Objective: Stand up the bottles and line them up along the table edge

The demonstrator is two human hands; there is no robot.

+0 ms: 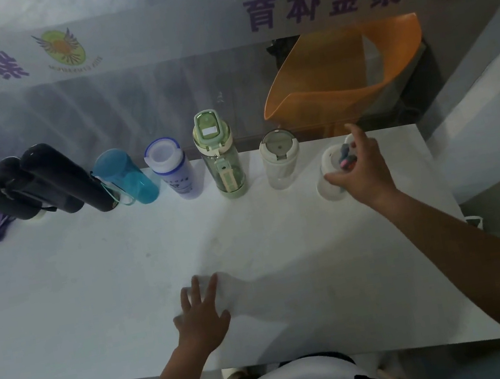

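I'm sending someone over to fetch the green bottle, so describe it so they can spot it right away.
Look along the far edge of the white table, where a row of bottles stands. The green bottle is near the middle, between a pale purple bottle with a white cap and a clear bottle with a grey lid. It alone has a light green flip lid and base.

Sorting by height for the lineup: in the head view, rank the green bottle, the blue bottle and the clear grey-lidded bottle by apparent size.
1. green bottle
2. blue bottle
3. clear grey-lidded bottle
The last two look close; wide-angle tilt makes that order unsure.
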